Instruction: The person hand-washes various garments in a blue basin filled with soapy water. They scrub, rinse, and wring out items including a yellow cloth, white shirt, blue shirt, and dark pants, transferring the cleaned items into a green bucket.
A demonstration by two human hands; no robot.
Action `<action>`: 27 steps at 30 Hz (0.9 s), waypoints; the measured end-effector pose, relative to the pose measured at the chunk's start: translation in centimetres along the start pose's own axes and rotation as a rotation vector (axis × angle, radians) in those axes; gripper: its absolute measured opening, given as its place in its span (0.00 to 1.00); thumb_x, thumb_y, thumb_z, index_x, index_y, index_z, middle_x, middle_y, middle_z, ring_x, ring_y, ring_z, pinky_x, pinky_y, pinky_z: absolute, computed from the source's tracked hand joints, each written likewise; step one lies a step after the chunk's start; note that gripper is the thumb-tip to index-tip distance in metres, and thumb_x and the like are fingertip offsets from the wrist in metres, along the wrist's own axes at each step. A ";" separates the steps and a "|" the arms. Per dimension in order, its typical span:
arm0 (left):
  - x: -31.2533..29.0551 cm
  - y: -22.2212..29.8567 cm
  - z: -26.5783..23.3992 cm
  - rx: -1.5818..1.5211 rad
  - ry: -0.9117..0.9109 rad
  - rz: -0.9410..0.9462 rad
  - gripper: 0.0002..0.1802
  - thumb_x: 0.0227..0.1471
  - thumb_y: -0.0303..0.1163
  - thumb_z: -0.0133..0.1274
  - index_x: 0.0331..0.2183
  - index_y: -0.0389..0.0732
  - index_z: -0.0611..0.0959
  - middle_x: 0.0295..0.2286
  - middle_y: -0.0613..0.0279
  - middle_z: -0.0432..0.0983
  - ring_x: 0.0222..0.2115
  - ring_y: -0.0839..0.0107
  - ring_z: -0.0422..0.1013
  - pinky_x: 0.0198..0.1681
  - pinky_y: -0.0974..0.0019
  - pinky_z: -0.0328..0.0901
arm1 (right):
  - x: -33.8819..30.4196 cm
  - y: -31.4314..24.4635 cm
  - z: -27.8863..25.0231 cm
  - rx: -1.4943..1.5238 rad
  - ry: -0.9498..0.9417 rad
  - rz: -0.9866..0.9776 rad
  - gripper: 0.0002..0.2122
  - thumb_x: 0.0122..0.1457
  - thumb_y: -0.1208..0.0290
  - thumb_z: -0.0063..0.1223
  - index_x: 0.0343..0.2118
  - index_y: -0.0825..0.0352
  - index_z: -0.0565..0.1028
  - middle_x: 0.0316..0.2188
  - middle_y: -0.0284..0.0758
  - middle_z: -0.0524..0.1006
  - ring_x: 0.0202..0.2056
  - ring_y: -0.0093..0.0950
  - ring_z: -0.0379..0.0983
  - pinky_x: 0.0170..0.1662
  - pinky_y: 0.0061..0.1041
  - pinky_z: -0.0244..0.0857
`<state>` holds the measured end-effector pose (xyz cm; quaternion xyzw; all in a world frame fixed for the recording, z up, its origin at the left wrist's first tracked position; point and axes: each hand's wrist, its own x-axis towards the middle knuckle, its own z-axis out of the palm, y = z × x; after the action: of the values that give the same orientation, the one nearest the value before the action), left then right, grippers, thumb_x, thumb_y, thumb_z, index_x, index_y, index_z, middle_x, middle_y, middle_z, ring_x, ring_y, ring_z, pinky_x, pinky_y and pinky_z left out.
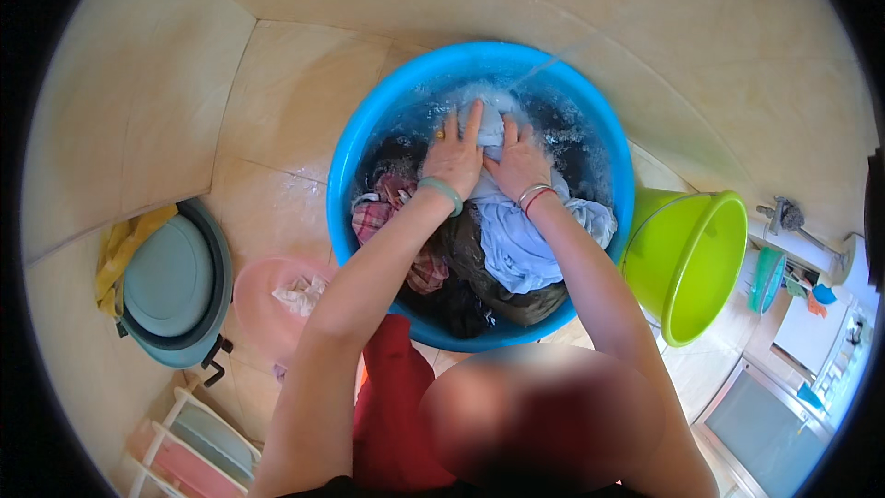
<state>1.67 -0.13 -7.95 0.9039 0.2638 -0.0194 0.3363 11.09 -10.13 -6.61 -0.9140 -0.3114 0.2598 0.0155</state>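
A large blue tub (369, 120) stands on the tiled floor, holding soapy water and several wet clothes. My left hand (454, 155), with a ring and a green bangle at the wrist, presses down on a pale blue-white garment (516, 240) in the tub. Right beside it, my right hand (519, 164), wearing thin bracelets, grips the same cloth, its fingers pointing toward the foam. A red checked cloth (383, 207) lies at the tub's left side, and dark clothes (461, 300) fill the near part.
A lime green bucket (696, 263) stands to the right of the tub. A pink basin (263, 300) with a crumpled cloth sits at the left, beside a grey-teal lidded pan (175, 281). A pastel rack (198, 447) is at lower left. A red cloth (392, 406) lies by my knee.
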 end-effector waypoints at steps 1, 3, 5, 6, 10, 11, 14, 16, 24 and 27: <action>0.4 -0.2 0.7 0.047 -0.001 -0.025 0.40 0.53 0.31 0.50 0.64 0.49 0.51 0.62 0.43 0.47 0.59 0.35 0.50 0.61 0.47 0.51 | 0.4 -0.1 0.4 -0.079 0.053 -0.057 0.39 0.52 0.51 0.58 0.63 0.61 0.52 0.57 0.51 0.59 0.51 0.51 0.66 0.51 0.44 0.65; 1.5 -0.5 1.5 0.105 -0.052 -0.066 0.39 0.53 0.33 0.50 0.63 0.50 0.53 0.61 0.44 0.49 0.59 0.37 0.51 0.61 0.46 0.51 | 1.9 1.2 2.5 -0.015 0.081 -0.093 0.37 0.53 0.54 0.57 0.62 0.64 0.54 0.56 0.53 0.61 0.50 0.51 0.68 0.50 0.45 0.66; 2.5 -0.1 1.4 0.122 -0.154 -0.094 0.38 0.52 0.34 0.50 0.62 0.52 0.55 0.60 0.45 0.50 0.58 0.38 0.53 0.60 0.45 0.52 | 3.4 2.6 3.7 -0.009 0.013 -0.070 0.35 0.54 0.56 0.56 0.61 0.66 0.55 0.55 0.55 0.64 0.48 0.51 0.70 0.49 0.45 0.67; 2.9 -0.3 1.6 0.136 -0.171 -0.109 0.38 0.52 0.34 0.51 0.62 0.52 0.56 0.60 0.45 0.51 0.58 0.39 0.53 0.60 0.44 0.52 | 4.4 2.5 3.5 -0.033 -0.068 -0.042 0.34 0.54 0.58 0.55 0.60 0.67 0.56 0.53 0.56 0.66 0.47 0.51 0.71 0.48 0.45 0.68; 4.8 -1.5 2.2 0.199 -0.221 -0.167 0.37 0.51 0.36 0.53 0.61 0.53 0.59 0.59 0.46 0.53 0.58 0.41 0.54 0.60 0.44 0.52 | 5.1 1.0 2.5 -0.016 -0.112 0.035 0.24 0.57 0.60 0.51 0.54 0.69 0.69 0.46 0.51 0.74 0.44 0.46 0.75 0.47 0.42 0.69; 5.2 -1.8 2.3 0.218 -0.228 -0.184 0.37 0.50 0.36 0.54 0.61 0.53 0.59 0.59 0.46 0.53 0.58 0.41 0.54 0.60 0.45 0.52 | 5.8 1.1 3.4 -0.035 -0.085 0.039 0.23 0.57 0.59 0.49 0.52 0.68 0.70 0.46 0.50 0.74 0.44 0.45 0.75 0.48 0.41 0.68; 5.1 -0.2 2.5 0.156 -0.145 -0.188 0.32 0.52 0.35 0.52 0.59 0.50 0.64 0.58 0.46 0.56 0.59 0.42 0.53 0.61 0.47 0.50 | 8.1 5.1 6.3 -0.058 -0.036 0.016 0.23 0.58 0.55 0.48 0.50 0.68 0.72 0.46 0.47 0.75 0.44 0.45 0.75 0.48 0.41 0.68; 3.7 -1.2 3.1 -0.189 0.011 -0.155 0.30 0.53 0.35 0.52 0.58 0.49 0.66 0.58 0.46 0.58 0.59 0.45 0.54 0.62 0.49 0.50 | 9.2 5.8 6.0 0.005 -0.056 -0.136 0.27 0.57 0.52 0.51 0.52 0.68 0.69 0.44 0.47 0.77 0.44 0.46 0.75 0.47 0.40 0.69; -1.2 0.4 2.5 -1.295 0.281 -0.415 0.39 0.56 0.52 0.51 0.62 0.44 0.60 0.59 0.47 0.57 0.59 0.56 0.56 0.61 0.58 0.52 | 0.1 1.8 -1.8 0.853 0.320 -0.221 0.16 0.49 0.69 0.66 0.39 0.70 0.77 0.38 0.41 0.78 0.37 0.30 0.76 0.41 0.26 0.68; 0.4 0.6 0.6 -1.676 0.103 -0.401 0.45 0.55 0.60 0.48 0.64 0.45 0.53 0.59 0.53 0.57 0.59 0.62 0.56 0.60 0.60 0.54 | -5.5 -1.2 -5.2 0.762 0.397 -0.452 0.13 0.48 0.70 0.66 0.35 0.70 0.78 0.32 0.39 0.77 0.33 0.29 0.75 0.38 0.25 0.67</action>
<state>2.44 -0.68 -8.10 0.2939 0.3605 0.1634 0.8700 9.20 -11.64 0.64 -0.7846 -0.3761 0.1659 0.4642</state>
